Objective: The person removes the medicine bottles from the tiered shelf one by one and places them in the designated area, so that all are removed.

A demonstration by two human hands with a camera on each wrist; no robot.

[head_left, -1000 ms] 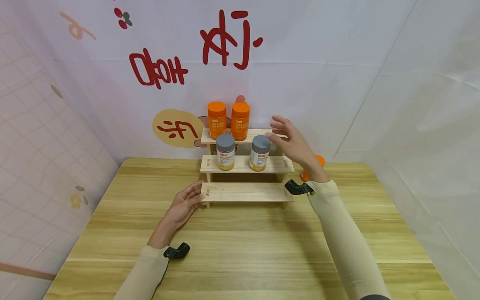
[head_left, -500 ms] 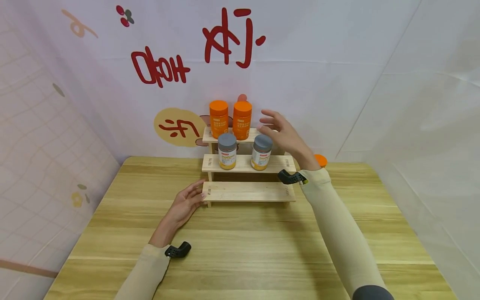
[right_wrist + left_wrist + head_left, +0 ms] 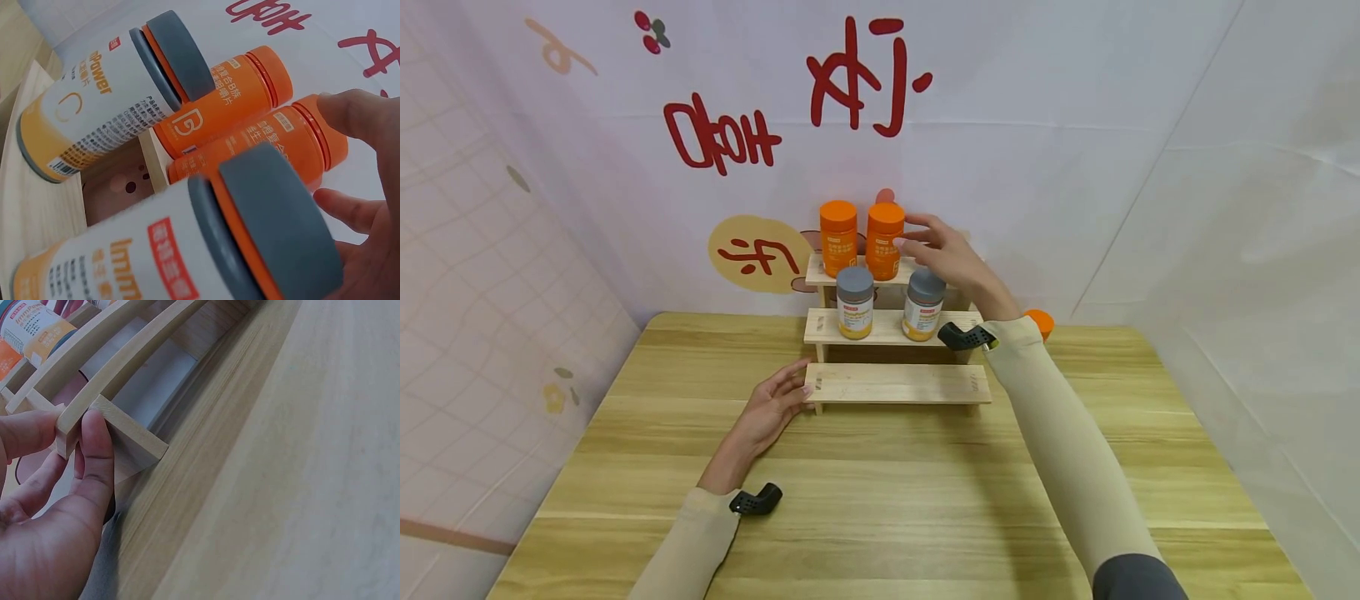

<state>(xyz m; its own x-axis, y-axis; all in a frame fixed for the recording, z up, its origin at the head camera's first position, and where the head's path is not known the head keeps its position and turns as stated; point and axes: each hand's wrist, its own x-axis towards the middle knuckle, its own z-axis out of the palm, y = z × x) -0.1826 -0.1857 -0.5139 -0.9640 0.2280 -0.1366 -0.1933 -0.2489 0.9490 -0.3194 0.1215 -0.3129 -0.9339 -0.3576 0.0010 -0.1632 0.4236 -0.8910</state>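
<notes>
A three-tier wooden display rack point(image 3: 898, 383) stands on the table. My left hand point(image 3: 771, 414) pinches the left end of its lowest board, thumb and fingers on either side of the wood in the left wrist view. Two orange bottles stand on the top tier, a left one point(image 3: 838, 240) and a right one point(image 3: 883, 254). My right hand point(image 3: 951, 254) is at the right orange bottle, thumb and finger spread beside its cap; whether they touch is unclear. On the middle tier are two grey-lidded jars, a left one point(image 3: 855, 304) and a right one point(image 3: 921, 317), below the right hand.
Behind the right wrist, an orange cap point(image 3: 1041, 322) shows on the table, mostly hidden by the sleeve. White printed cloth point(image 3: 1037, 167) hangs close behind the rack. The wooden tabletop point(image 3: 880, 500) stretches in front.
My right hand has moved left over the right grey-lidded jar to the right orange bottle. The left hand keeps its hold on the rack.
</notes>
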